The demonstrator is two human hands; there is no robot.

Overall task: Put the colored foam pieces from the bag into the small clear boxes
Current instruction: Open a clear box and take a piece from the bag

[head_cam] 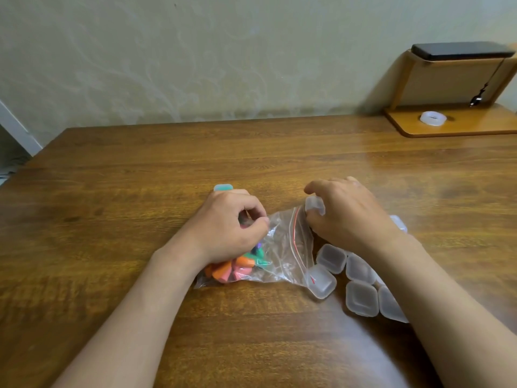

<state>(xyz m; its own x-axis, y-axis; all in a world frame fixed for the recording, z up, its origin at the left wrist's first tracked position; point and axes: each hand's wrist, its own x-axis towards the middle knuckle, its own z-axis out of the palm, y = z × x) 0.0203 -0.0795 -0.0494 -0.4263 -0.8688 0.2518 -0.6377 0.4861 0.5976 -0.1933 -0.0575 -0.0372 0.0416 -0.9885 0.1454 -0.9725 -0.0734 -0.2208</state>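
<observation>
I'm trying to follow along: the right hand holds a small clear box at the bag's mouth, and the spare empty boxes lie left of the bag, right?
Not quite. In the head view the right hand holds a small clear box at the mouth of the zip bag, but the spare empty boxes lie right of the bag, not left.

Left hand pinches bag; right hand grips clear box.

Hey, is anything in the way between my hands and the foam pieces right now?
Yes, the bag. The foam pieces lie inside it, partly under the left hand, which pinches the plastic from outside. The right hand holds a small clear box by the bag's red zip strip; whether that is open, I cannot tell.
</observation>
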